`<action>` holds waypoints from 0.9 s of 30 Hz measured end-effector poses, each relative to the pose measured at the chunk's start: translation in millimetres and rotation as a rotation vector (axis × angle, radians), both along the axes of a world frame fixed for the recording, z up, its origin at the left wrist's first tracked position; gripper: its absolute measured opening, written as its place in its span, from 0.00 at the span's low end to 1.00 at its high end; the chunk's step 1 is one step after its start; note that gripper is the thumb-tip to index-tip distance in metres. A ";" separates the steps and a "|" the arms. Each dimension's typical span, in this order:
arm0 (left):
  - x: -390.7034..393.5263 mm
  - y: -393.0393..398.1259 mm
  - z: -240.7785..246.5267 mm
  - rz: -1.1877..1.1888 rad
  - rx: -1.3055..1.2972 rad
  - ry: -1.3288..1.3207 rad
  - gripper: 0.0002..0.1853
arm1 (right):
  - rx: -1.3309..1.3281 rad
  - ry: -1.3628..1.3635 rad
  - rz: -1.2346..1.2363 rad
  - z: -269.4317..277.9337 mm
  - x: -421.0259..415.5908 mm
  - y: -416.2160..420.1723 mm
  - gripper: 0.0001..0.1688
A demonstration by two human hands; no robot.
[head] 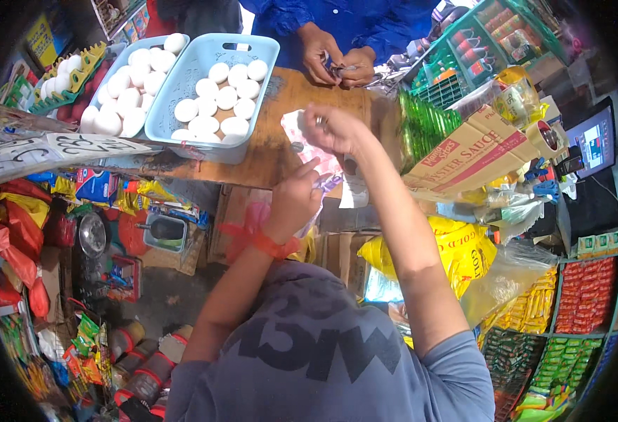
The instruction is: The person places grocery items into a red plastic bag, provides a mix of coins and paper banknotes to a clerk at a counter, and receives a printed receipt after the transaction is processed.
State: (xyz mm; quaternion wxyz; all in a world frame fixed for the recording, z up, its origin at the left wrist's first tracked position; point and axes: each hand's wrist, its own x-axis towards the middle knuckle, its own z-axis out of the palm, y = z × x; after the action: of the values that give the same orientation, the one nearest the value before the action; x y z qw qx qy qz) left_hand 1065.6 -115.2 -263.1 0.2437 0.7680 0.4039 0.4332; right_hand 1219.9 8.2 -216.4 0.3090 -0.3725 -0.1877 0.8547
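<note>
My left hand [294,203] is at the counter's near edge with the index finger stretched out. A purple-and-white printed sheet [331,182] runs behind its fingers and past the edge, apparently gripped there. A red plastic strip [274,247] circles that wrist, and pink translucent plastic [251,221] hangs beside it. My right hand [334,129] hovers over a pink-and-white patterned sheet [317,157], its fingers curled. Something small and shiny shows at those fingers; whether it is held is unclear. A coin [298,147] lies at the sheet's left side.
Across the wooden counter [266,137], another person's hands [338,63] handle small items. Blue basins of white eggs [153,121] stand left. On the right are green bottles [427,124], an oyster sauce carton [470,153] and a monitor [593,140]. Goods crowd the space below.
</note>
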 end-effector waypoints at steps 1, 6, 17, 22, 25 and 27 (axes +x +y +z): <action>0.7 0.2 -1.5 -0.004 0.004 -0.012 0.09 | 0.249 -0.462 0.065 -6.2 -2.9 -3.2 0.15; 1.6 -1.6 0.0 -0.005 -0.027 -0.005 0.11 | 0.871 -1.561 0.275 -13.5 -27.0 -29.9 0.17; -1.3 -2.2 4.9 -0.013 -0.047 0.007 0.08 | 0.030 0.281 -0.122 11.8 -5.0 -4.5 0.11; -0.7 -2.5 -0.3 -0.002 -0.023 -0.034 0.08 | 0.160 0.060 -0.108 21.1 1.9 7.3 0.06; 1.6 -0.4 -7.9 -0.008 0.022 -0.068 0.08 | 0.252 -0.277 0.155 14.6 1.5 6.8 0.07; 2.9 0.1 -10.2 -0.010 0.041 -0.076 0.08 | 0.314 -0.615 0.427 1.8 0.0 9.5 0.09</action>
State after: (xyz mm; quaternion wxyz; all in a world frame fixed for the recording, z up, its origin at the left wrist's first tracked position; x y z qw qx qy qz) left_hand 1068.5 -115.1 -273.3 0.2452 0.7579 0.3816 0.4689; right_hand 1219.9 17.7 -214.6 0.1072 -0.5116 -0.4727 0.7094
